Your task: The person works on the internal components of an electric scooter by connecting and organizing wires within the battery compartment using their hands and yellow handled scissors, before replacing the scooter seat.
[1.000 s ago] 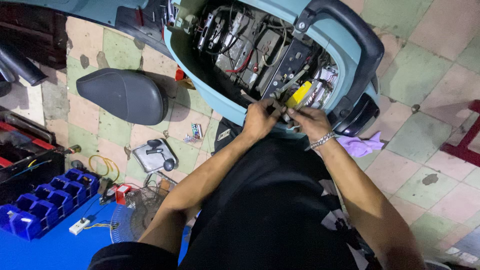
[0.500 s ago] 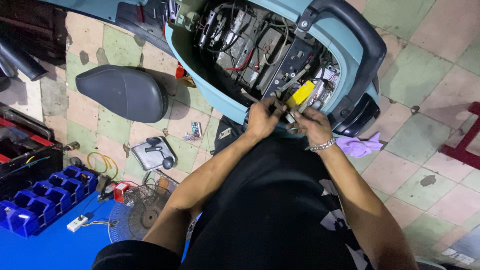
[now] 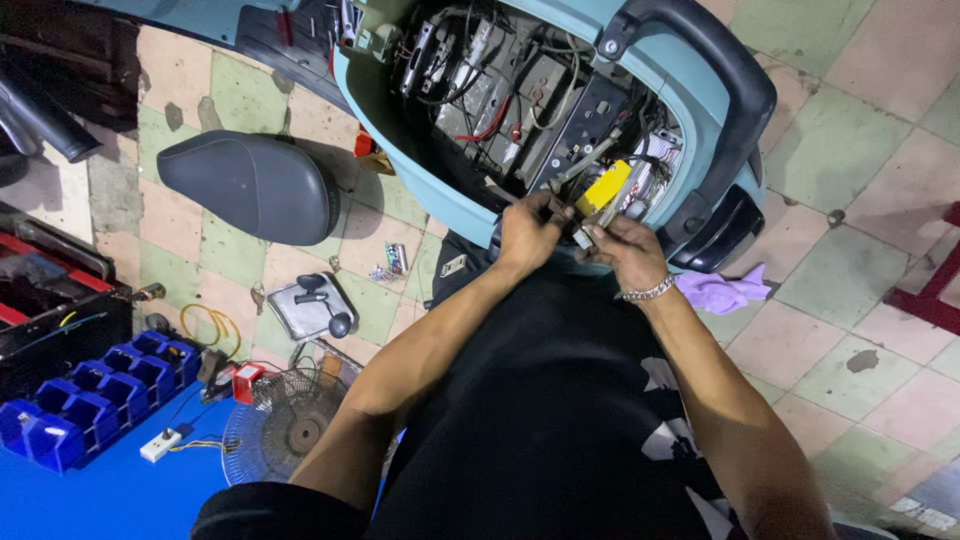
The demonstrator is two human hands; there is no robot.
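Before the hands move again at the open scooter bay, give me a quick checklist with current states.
1. Both hands at the bay edge: ok. Left hand and right hand sit close together at the rim of the light blue scooter body.
2. Grip on the yellow part: cannot tell. It sits just above the hands; the contact is hidden.
3. Loose wiring near the hands: not ok. Red and black cables run loose through the bay.
4. Seat out of the way: ok. The dark seat lies on the tiled floor, apart from the scooter.
5. Purple cloth: ok. It lies on the floor beside the right wrist.
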